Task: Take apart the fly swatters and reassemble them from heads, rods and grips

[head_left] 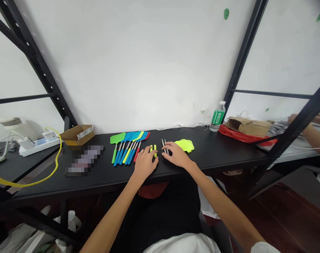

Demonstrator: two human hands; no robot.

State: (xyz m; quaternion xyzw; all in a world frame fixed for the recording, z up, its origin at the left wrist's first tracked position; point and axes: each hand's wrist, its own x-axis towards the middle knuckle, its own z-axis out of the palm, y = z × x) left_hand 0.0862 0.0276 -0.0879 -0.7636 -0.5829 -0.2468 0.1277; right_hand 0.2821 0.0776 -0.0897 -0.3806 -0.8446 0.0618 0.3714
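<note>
My left hand (145, 163) rests on the black table with fingers apart, touching or just beside two short yellow handles (155, 151). To its left lies a row of fly swatters (127, 149) in green, blue, yellow and red, heads pointing to the wall. My right hand (176, 154) is spread open over a few thin metal rods (164, 143); its fingertips partly cover them, and whether they touch is unclear. Just beyond that hand lies a pile of yellow swatter heads (185, 144).
At the left are a cardboard box (78, 135), a pixelated object (85, 161), a power strip (39, 144) and a yellow cable (57, 158). A water bottle (218, 116) stands at the back right. Another person's arm (311, 135) shows beyond the black frame.
</note>
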